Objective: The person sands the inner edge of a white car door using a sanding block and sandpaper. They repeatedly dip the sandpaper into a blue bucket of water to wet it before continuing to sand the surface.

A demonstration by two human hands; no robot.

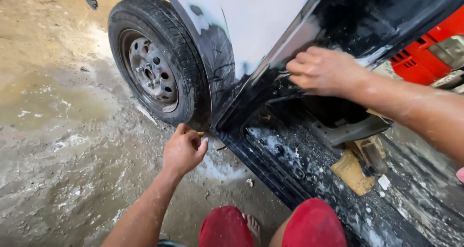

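Your right hand (321, 70), right of centre, is closed in a fist pressing the black door edge (270, 90). Your left hand (183, 149), lower centre, fingers curled, pinches something small beside the tyre (159, 58).

floor (63, 131): wet muddy concrete (puddled) | red crate (420, 58) behind | daylight

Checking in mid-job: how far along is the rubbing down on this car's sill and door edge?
Looks done: the fender is sanded pale. In hand: the right hand presses on the wet black door edge; the left hand pinches something small at the sill's front corner. Left: the sill is glossy black, flecked with residue.
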